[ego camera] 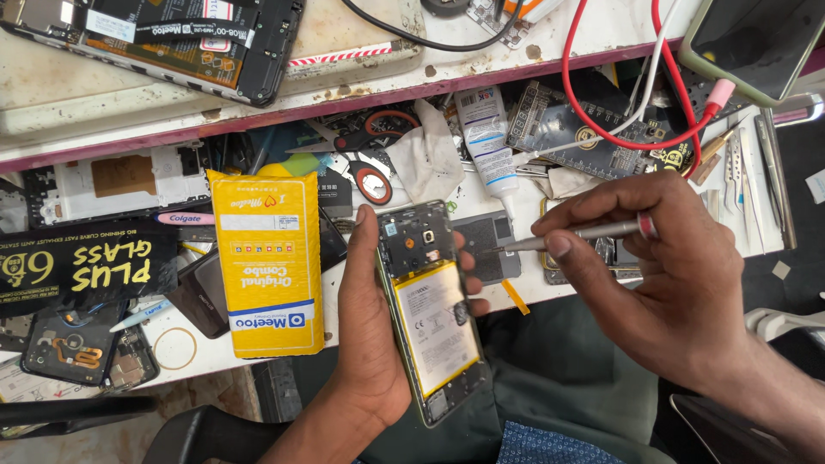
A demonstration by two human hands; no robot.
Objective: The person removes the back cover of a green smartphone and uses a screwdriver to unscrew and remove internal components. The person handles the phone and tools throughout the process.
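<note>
Your desk (516, 64) fills the upper half of the view, white and stained, littered with parts. At 9 o'clock from your hands a yellow box (266, 262) lies on it, and a white tube (488, 137) points down at 12 o'clock.

The phone (427, 309) sits at centre, over your lap just below the desk edge, back cover off and facing up. Your left hand (369, 344) cradles it from beneath, thumb along the left edge, fingers (468, 258) wrapped around the right edge, clenched on the frame. It looks light and stiff, but opened like this it is fragile: judge the exposed board and thin frame as easy to bend or scratch. Hold it by the side rails as you do now, and keep pressure off the middle.

The top third shows a dark cover plate with a small round camera part; below it a pale battery (436, 318) with a yellow border fills most of the body, and a short dark board section closes the bottom end.

Your right hand (662, 283) is at 3 o'clock, fingers pinched around a slim metal screwdriver (571, 234) with a red end cap. Its tip points to 9 o'clock, just beside the phone's upper right edge. The tool is thin and smooth, likely to slip, so grip near the tip.
</note>
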